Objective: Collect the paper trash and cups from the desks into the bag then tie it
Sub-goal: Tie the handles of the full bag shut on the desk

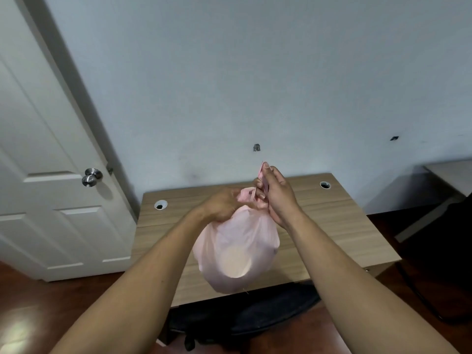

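Note:
A full pale pink plastic bag (236,251) hangs in the air over the wooden desk (339,226), bulging at the bottom with a round pale shape showing through it. My left hand (222,204) grips the gathered neck of the bag from the left. My right hand (274,192) pinches a strip of the bag's top edge and holds it upward, just right of the neck. Both hands touch the bag at its twisted top.
The desk stands against a light wall and has two round cable holes (160,205) (325,185). A white door (51,162) with a metal knob is at the left. A dark bag (242,318) lies on the floor under the desk. Another table (449,172) is at the right.

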